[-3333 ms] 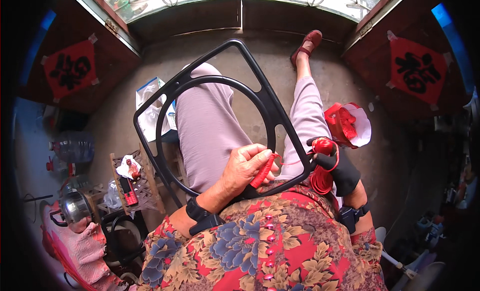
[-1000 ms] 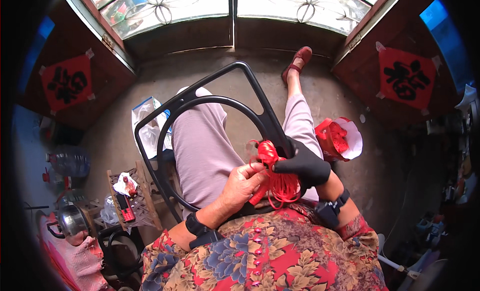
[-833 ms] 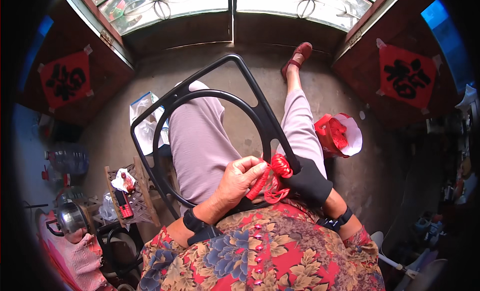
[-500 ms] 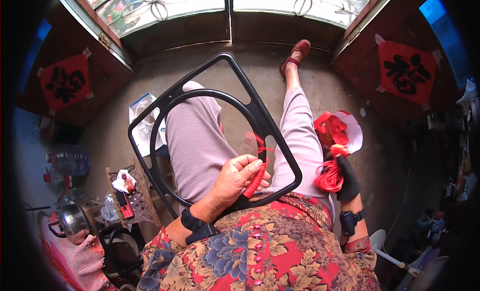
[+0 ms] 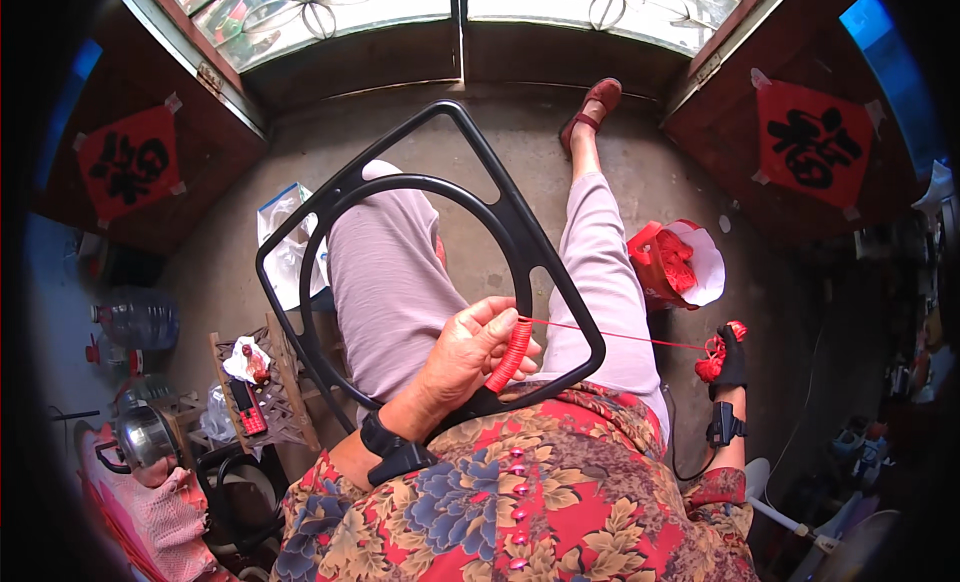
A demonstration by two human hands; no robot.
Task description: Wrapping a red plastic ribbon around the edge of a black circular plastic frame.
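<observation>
Head view: the left hand [image 5: 465, 354] grips the near edge of a black frame [image 5: 520, 232], fingers curled round the part already wrapped in red cord [image 5: 508, 355]. The frame leans across the lap and rises away from that hand. From the wrapped part a taut cord runs out to the right hand [image 5: 728, 360], held well off to the side in a dark glove and closed round a red bundle [image 5: 714, 357]. Just beyond the right hand, on the floor, sits a red bucket [image 5: 662, 267] lined with white, holding more red material.
</observation>
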